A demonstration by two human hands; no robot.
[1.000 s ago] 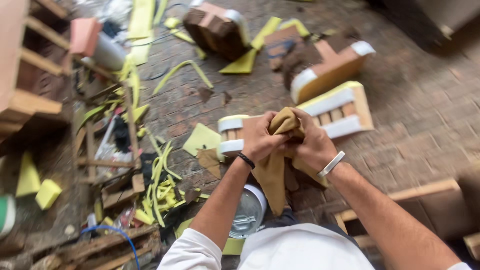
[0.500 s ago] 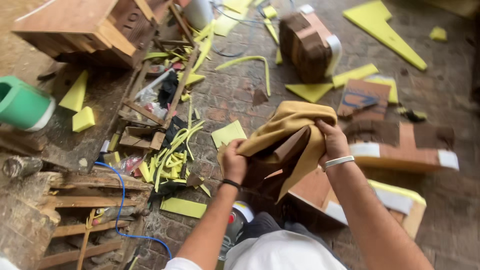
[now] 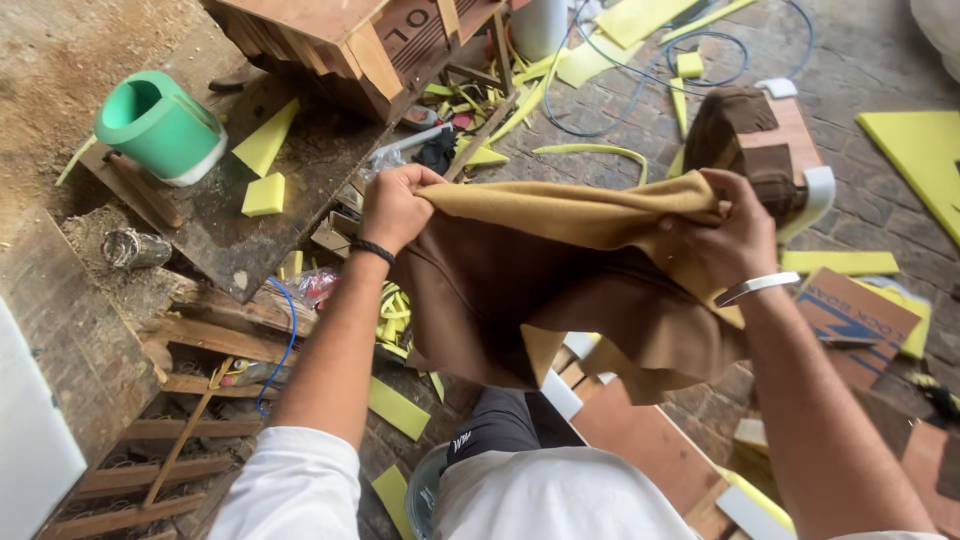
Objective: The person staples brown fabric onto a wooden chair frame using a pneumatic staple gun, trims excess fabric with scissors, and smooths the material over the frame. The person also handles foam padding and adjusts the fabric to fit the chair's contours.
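Cloth: brown fabric piece (image 3: 560, 290) held up in the air between both hands, above the brick floor (image 3: 640, 130) and the person's lap.
Left hand: left hand (image 3: 397, 205) closed in a fist, gripping the cloth's top edge at its left end.
Right hand: right hand (image 3: 722, 235) clenched round the bunched right end of the same edge.
Progress: cloth appears opened out and drawn fairly taut along the top; lower part hangs in loose folds, not yet smoothed or laid on anything.
Orientation: long axis runs left to right between the fists, tan edge uppermost, body hanging down toward the person.
Surroundings: yellow foam offcuts (image 3: 264, 193), green bucket (image 3: 160, 125), wooden frame (image 3: 350, 40).
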